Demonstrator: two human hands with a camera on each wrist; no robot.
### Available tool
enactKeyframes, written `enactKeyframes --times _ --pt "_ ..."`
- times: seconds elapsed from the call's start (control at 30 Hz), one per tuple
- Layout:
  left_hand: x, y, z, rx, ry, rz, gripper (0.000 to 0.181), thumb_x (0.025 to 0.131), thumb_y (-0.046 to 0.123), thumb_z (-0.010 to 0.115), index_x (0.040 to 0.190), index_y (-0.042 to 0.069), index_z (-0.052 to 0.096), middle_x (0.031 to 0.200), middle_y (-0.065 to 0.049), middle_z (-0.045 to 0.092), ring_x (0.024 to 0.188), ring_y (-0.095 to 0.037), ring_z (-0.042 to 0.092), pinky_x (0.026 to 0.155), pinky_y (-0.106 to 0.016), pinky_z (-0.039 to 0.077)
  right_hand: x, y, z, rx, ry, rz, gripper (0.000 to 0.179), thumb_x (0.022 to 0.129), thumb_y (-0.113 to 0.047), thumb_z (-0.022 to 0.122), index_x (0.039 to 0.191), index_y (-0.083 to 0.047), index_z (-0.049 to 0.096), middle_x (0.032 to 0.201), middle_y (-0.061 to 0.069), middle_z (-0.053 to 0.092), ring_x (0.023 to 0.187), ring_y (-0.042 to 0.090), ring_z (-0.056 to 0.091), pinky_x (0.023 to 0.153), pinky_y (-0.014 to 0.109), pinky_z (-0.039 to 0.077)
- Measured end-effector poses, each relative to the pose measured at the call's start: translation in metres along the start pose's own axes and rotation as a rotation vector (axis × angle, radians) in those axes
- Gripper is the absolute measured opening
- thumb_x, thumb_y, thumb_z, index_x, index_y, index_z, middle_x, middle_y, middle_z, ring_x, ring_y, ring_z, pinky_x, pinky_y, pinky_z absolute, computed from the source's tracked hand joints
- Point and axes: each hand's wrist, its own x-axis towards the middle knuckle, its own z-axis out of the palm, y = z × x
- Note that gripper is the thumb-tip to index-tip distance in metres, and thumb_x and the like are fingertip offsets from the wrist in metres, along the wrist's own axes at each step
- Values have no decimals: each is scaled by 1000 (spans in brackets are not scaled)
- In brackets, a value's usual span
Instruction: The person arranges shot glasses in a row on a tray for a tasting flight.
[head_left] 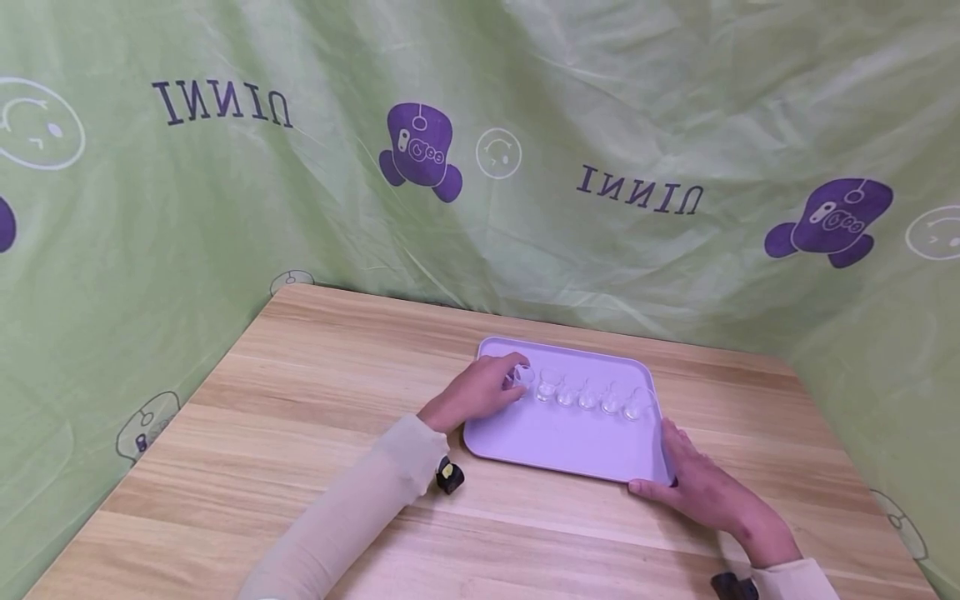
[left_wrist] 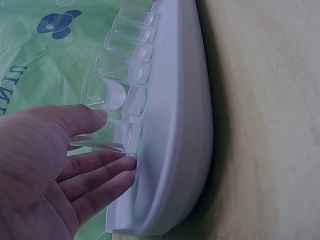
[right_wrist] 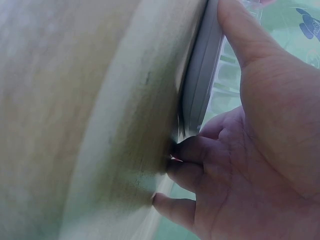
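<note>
A lilac tray [head_left: 555,442] lies on the wooden table, with several small clear glass cups [head_left: 588,395] in a row across it. At the row's left end, my left hand [head_left: 483,387] has its thumb and fingers around the end cup [head_left: 523,380]. The left wrist view shows this glass cup [left_wrist: 107,135] between the thumb and the fingers, close to its neighbour. My right hand [head_left: 705,483] holds the tray's front right corner, thumb along the front edge and fingers along the right side. In the right wrist view the fingertips [right_wrist: 182,150] are down by the table.
The wooden table [head_left: 315,375] extends around the tray on every side. Behind it and at both sides hangs a green printed cloth [head_left: 337,217]. Each wrist wears a small black device, such as the one [head_left: 450,477] by the left sleeve.
</note>
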Motion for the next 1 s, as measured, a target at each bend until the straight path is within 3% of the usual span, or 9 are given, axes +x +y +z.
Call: enactKeyframes --times 0.23,0.43,0.6,0.87,1.0 --pt "0 1 -1 -16 -41 -18 51 98 23 73 142 7 54 83 2 60 75 -11 57 69 -28 50 2 0 -1 -5 2 -1 118 90 -53 75 157 15 4 156 46 11 141 65 14 111 74 19" --pt "-3 6 -5 -3 -77 -50 62 98 29 73 148 6 46 108 -9 68 95 -17 64 85 -34 54 2 1 -1 -11 3 -3 119 90 -53 75 157 14 4 156 46 11 141 66 14 111 74 19" --pt "-8 5 -13 21 -75 -67 62 99 32 71 151 10 45 129 -12 65 113 -23 64 97 -38 52 2 2 -2 -7 -4 1 118 90 -53 75 157 14 5 156 46 12 141 65 15 110 74 21" --pt "-20 -2 -27 78 -18 8 59 102 39 64 152 13 46 141 -9 60 126 -25 58 103 -43 48 1 3 -14 -13 -29 66 119 93 -54 72 152 21 3 150 50 20 136 63 31 106 71 32" --pt "-27 -3 -36 110 4 61 59 103 41 63 152 13 46 149 -8 53 133 -25 53 109 -42 45 3 1 -24 -41 2 56 116 95 -53 69 156 15 -2 151 48 21 135 63 32 105 72 33"
